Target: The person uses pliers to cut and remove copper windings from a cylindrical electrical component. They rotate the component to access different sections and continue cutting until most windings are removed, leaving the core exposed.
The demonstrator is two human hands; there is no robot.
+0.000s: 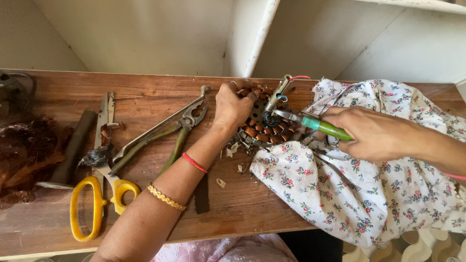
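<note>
At the far edge of the wooden surface [145,92], my left hand [235,104] is clamped over the top of a round motor stator [264,127] wound with copper coils, my grip there closed on its rim, fingers curled over the far side. The stator sits half on the wood and half against a white floral cloth [369,194] that spreads to the right and hangs over the near edge. My right hand [376,133] rests on that cloth with its grip shut around a green-handled tool [323,127], whose thin metal blade points left and meets the stator near its middle. A short shaft with red and blue wires [284,90] stands up out of the stator, tilted to the right.

To the left of my forearm lie pliers with dull green handles [170,133], just beside them yellow-handled scissors [102,189], and farther left a dark bar [73,150] and a heap of brown copper wire [24,155]. Small pale scraps [233,150] lie scattered on the wood below the stator.
</note>
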